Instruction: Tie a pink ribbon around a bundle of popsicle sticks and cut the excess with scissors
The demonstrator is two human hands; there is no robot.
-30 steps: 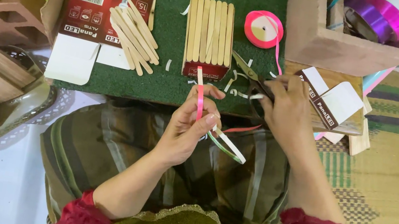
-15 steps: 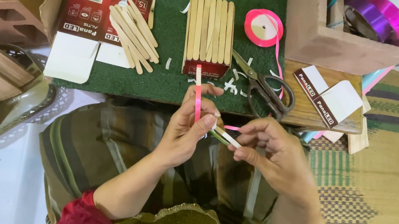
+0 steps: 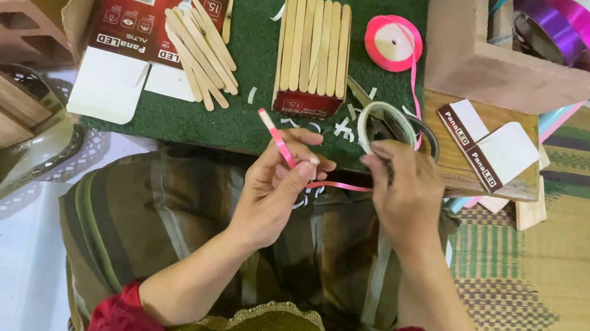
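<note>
Over the lap, below the green mat's near edge, I am logging these items. Right hand: its fingers are curling shut over a roll of tape and hiding whatever lies beneath, so what exactly they are pinching is staying unclear to me. Left hand: fingers are closing on a pink-wrapped stick, its long axis running diagonally, free end pointing up-left. Pink ribbon is stretching level between both hands. Both wrists are bending inward.

Bright, even, sharp, soft shadows
</note>
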